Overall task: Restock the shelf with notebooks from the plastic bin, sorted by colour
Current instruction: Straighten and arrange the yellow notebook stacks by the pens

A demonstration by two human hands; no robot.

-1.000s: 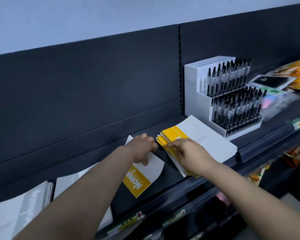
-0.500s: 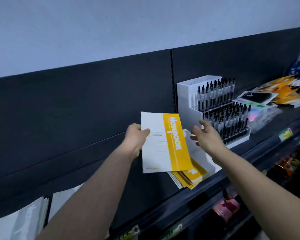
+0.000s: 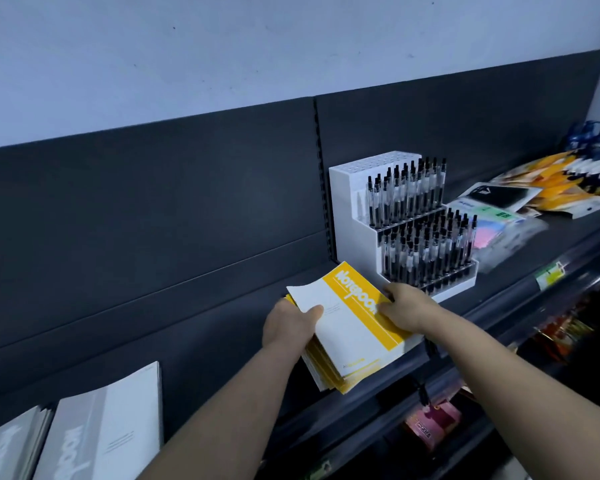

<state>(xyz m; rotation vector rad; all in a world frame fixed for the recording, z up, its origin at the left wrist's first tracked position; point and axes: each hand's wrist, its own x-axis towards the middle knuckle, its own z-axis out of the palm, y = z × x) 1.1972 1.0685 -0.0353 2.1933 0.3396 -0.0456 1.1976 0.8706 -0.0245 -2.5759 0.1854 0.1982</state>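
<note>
A yellow-and-white notebook (image 3: 352, 317) lies on top of a stack of yellow notebooks (image 3: 329, 370) on the dark shelf (image 3: 222, 337), just left of the pen display. My left hand (image 3: 290, 322) grips the left edge of the top notebook and the stack, thumb on the cover. At the notebook's right edge my right hand (image 3: 404, 304) presses on it with bent fingers. Two stacks of grey notebooks (image 3: 97, 427) lie at the shelf's lower left. The plastic bin is out of view.
A white tiered display of black pens (image 3: 406, 223) stands right of the yellow stack. Packets of stationery (image 3: 499, 216) and orange-yellow items (image 3: 561, 181) lie further right. Lower shelves with goods (image 3: 430, 420) sit below the price rail.
The yellow notebook held up in my left hand came down onto the yellow stack. My right hand moved onto its right edge.
</note>
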